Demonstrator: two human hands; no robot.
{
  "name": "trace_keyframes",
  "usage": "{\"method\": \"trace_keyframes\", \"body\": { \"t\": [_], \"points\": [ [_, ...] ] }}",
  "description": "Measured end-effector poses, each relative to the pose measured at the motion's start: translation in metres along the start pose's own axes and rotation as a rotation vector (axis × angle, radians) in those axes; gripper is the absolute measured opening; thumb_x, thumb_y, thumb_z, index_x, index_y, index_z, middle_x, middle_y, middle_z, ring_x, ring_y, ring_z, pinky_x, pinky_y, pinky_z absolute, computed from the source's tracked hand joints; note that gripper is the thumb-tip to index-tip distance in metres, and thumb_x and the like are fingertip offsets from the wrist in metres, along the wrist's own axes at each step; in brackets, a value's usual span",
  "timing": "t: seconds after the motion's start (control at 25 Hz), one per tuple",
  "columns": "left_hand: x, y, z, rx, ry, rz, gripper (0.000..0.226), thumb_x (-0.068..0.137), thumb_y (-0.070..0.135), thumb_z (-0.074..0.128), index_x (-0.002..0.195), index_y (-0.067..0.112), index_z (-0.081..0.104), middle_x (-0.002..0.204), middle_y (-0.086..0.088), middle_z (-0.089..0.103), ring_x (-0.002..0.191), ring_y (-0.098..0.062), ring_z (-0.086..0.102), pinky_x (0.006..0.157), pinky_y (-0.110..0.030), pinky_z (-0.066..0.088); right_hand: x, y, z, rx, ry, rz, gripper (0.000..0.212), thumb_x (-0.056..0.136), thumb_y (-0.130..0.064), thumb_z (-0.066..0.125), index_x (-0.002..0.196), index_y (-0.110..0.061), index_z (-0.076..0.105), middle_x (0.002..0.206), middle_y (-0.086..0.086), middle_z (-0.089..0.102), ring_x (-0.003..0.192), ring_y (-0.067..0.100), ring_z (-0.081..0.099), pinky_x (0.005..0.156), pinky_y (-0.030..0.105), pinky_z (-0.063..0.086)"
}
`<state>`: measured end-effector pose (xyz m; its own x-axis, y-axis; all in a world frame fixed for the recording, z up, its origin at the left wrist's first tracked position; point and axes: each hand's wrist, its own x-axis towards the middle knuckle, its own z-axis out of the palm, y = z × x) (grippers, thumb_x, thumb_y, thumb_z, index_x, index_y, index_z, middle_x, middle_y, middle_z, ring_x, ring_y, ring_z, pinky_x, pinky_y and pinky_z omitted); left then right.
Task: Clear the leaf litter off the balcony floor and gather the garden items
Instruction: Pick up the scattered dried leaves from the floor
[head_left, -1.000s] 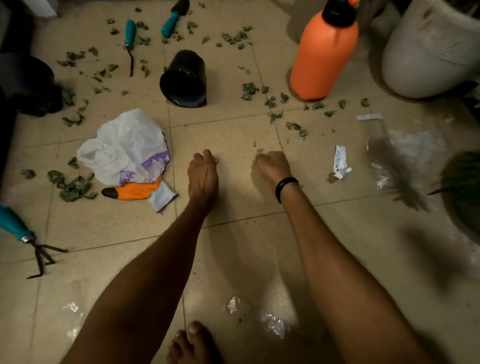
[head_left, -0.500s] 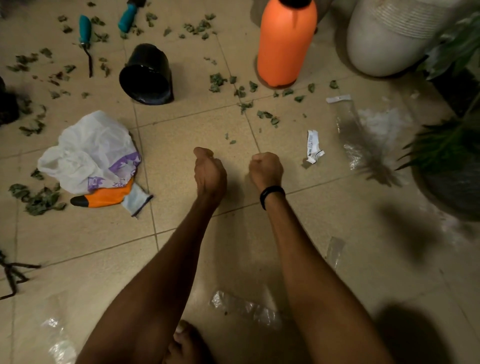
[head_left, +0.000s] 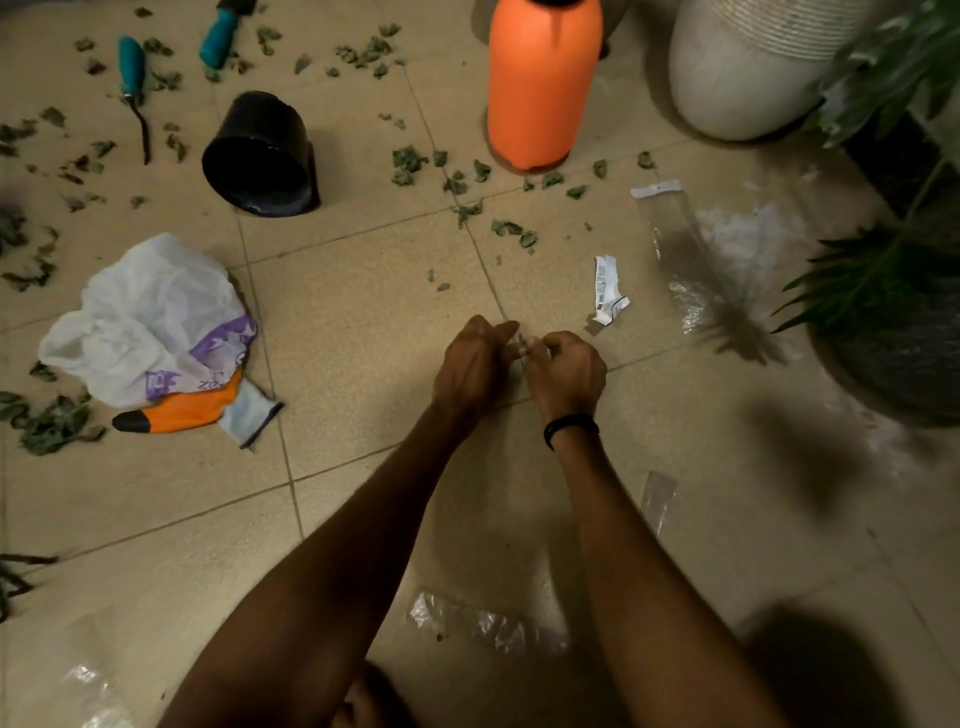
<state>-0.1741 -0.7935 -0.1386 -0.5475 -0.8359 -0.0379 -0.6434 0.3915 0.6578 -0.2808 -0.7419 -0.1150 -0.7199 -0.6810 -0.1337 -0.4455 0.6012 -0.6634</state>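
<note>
Orange marks the fixed thing here: the bottle (head_left: 543, 88) stands upright on the tiled floor (head_left: 363, 338), and everything else is placed from it. Leaves (head_left: 410, 161) lie scattered round its base and far out to its left, with a thicker clump (head_left: 52, 423) well left of it and nearer the person. A black pot (head_left: 260, 156) lies on its side just left of the bottle, and beyond the pot are two teal-handled tools (head_left: 132, 67) (head_left: 221, 34). A white bag (head_left: 150, 312) is crumpled further left and nearer, on top of an orange glove (head_left: 182, 410). A white planter (head_left: 737, 78) stands right of the bottle. A paper label (head_left: 607, 288) and a clear sleeve (head_left: 675, 234) lie in front of it to the right. Straight in front of the bottle, well apart from it, the left hand (head_left: 475, 364) and right hand (head_left: 566, 371) are brought together just above the floor. Their fingers are curled and their tips meet on a small pale scrap (head_left: 522, 343), too small to identify. This looks like the litter-picking step, barely begun, since most leaves and every tool are not yet gathered. The next move probably calls for somewhere to drop the scrap, most likely the bag, then handfuls from the leaves nearest the bottle.
</note>
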Motion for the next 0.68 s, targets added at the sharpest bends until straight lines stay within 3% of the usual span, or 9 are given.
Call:
{"method": "trace_keyframes", "body": {
  "t": [0.12, 0.28, 0.4, 0.48, 0.56, 0.68],
  "points": [
    [0.000, 0.003, 0.006, 0.080, -0.023, 0.021, 0.037, 0.103, 0.039, 0.048, 0.133, 0.021, 0.060, 0.106, -0.001, 0.049, 0.092, -0.014, 0.049, 0.072, -0.024, 0.033, -0.002, 0.008, 0.002, -0.101, 0.028, -0.065, 0.018, 0.093, -0.017, 0.062, 0.106, -0.012, 0.073, 0.098, 0.012, 0.068, 0.093, 0.026, 0.062, 0.071, 0.022, 0.035],
    [-0.001, 0.003, 0.009, 0.017, 0.066, 0.034, 0.027, 0.103, 0.034, 0.049, 0.116, 0.022, 0.069, 0.101, 0.000, 0.050, 0.086, -0.012, 0.047, 0.067, -0.022, 0.034, -0.007, 0.018, 0.005, -0.139, 0.069, -0.177, 0.019, 0.094, -0.014, 0.062, 0.109, -0.011, 0.073, 0.097, 0.012, 0.064, 0.085, 0.024, 0.061, 0.070, 0.021, 0.034],
    [0.007, 0.010, 0.012, 0.033, 0.109, -0.024, 0.018, 0.101, 0.024, 0.053, 0.104, 0.015, 0.067, 0.103, -0.006, 0.056, 0.088, -0.015, 0.050, 0.075, -0.028, 0.045, -0.006, 0.019, 0.010, -0.175, 0.084, -0.228, 0.016, 0.095, -0.011, 0.056, 0.104, -0.010, 0.070, 0.097, 0.010, 0.061, 0.083, 0.022, 0.057, 0.068, 0.022, 0.033],
    [0.010, 0.014, 0.013, 0.054, 0.125, -0.039, 0.014, 0.098, 0.019, 0.055, 0.105, 0.010, 0.063, 0.103, -0.010, 0.057, 0.088, -0.021, 0.052, 0.077, -0.033, 0.046, -0.002, 0.014, 0.009, -0.118, 0.053, -0.199, 0.014, 0.094, -0.010, 0.052, 0.099, -0.009, 0.066, 0.098, 0.008, 0.057, 0.084, 0.018, 0.051, 0.071, 0.020, 0.029],
    [0.009, 0.015, 0.006, -0.074, 0.208, -0.063, 0.018, 0.099, 0.020, 0.045, 0.101, 0.006, 0.057, 0.098, -0.012, 0.055, 0.084, -0.021, 0.049, 0.075, -0.035, 0.044, 0.005, 0.005, 0.009, 0.051, 0.052, -0.117, 0.015, 0.093, -0.012, 0.048, 0.094, -0.007, 0.062, 0.094, 0.007, 0.057, 0.083, 0.015, 0.046, 0.071, 0.019, 0.027],
    [0.014, 0.001, -0.015, -0.266, 0.385, -0.192, 0.017, 0.101, 0.020, 0.038, 0.100, 0.009, 0.051, 0.093, -0.010, 0.053, 0.080, -0.022, 0.050, 0.071, -0.033, 0.042, 0.017, -0.008, 0.009, 0.407, -0.004, 0.164, 0.026, 0.092, -0.024, 0.047, 0.091, -0.003, 0.062, 0.086, 0.005, 0.066, 0.080, 0.017, 0.056, 0.073, 0.028, 0.041]
  ]
}}
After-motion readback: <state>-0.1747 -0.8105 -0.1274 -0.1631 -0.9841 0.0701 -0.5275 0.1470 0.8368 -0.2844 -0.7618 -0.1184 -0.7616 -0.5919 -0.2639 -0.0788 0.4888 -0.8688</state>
